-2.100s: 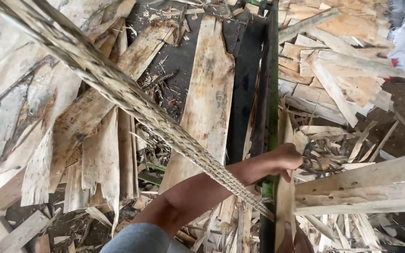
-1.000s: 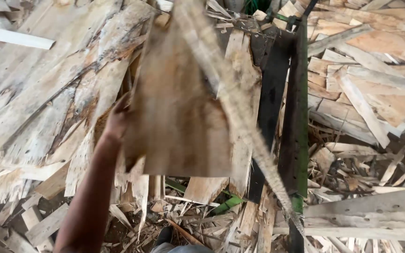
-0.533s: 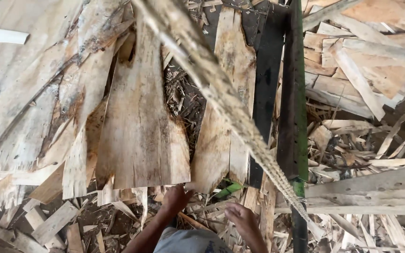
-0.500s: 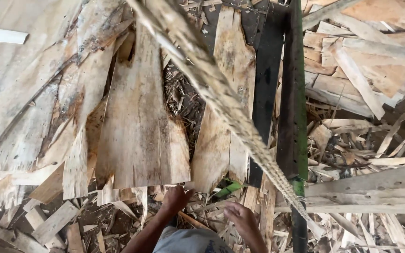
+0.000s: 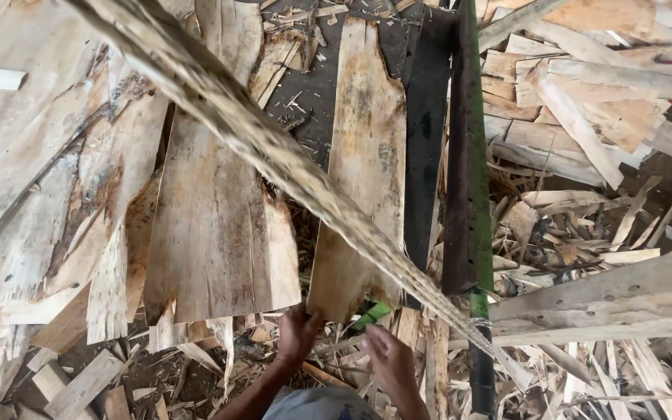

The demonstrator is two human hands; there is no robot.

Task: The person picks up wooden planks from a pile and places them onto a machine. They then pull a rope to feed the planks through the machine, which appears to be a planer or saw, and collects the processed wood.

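Dirt floor [image 5: 316, 93] buried in wood scraps [image 5: 585, 225] — daylight, no walls.

A dark metal bar [image 5: 467, 155] stands beside scattered wood offcuts [image 5: 585, 117].

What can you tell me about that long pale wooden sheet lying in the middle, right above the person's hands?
The wooden sheet is a thin, pale, veneer-like strip with grey stains and ragged, splintered ends. It lies flat and lengthwise on dark ground, beside a dark upright bar. A blurred diagonal strip crosses in front of it. The left hand and right hand are near its lower end; contact is unclear.
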